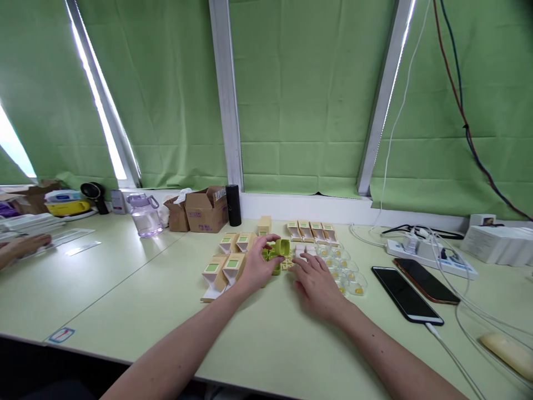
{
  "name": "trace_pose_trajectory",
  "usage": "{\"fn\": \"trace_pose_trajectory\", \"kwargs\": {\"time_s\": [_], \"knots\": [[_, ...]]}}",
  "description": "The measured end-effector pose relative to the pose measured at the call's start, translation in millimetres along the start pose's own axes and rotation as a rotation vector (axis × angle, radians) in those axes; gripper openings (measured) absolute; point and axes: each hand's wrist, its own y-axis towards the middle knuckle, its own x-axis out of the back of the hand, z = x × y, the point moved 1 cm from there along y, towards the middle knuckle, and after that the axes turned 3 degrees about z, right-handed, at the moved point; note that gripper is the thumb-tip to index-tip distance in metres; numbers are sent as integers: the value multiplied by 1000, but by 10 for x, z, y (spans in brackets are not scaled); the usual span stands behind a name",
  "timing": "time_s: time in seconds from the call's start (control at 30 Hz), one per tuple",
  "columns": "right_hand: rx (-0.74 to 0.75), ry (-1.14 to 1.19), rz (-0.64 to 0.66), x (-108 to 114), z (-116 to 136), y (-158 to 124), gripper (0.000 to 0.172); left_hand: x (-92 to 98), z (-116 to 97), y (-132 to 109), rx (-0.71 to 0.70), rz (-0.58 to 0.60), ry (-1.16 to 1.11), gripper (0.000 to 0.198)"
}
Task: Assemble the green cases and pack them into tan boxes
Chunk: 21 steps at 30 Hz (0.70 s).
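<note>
My left hand (259,261) is closed on a small green square cup (283,248), held tilted between thumb and fingers. More green pieces lie partly hidden just under that hand. To the right, my right hand (318,284) is open, palm down, with its fingertips at a group of small yellow pieces (287,263). Beyond its fingers are small white blocks (306,250). Clear plastic domes with yellow centres (342,268) stand in rows right of the right hand. Left of my left hand are cream cartons with green windows (212,269).
More cartons (305,230) line the back. A brown box (207,211), a black cylinder (234,205) and a purple jug (144,215) stand back left. Phones (407,294), a power strip (433,258) and cables lie right. Another person's hand (31,243) is at far left.
</note>
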Motion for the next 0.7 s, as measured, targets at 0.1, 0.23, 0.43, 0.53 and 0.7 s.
{"fn": "trace_pose_trajectory", "kwargs": {"time_s": [0.1,0.23,0.43,0.53,0.7], "knots": [[1,-78,48,-46,24,12,31,-32,79,3,65,-5,-52,48],[26,-109,72,-65,43,28,21,-78,123,-17,35,0,-60,47],[51,-110,83,-72,82,41,18,-111,56,-56,9,9,-44,48],[51,-117,73,-84,83,43,19,-107,53,-57,17,6,-43,48],[65,-121,13,-100,63,50,24,-103,99,-49,0,-12,-35,47]]}}
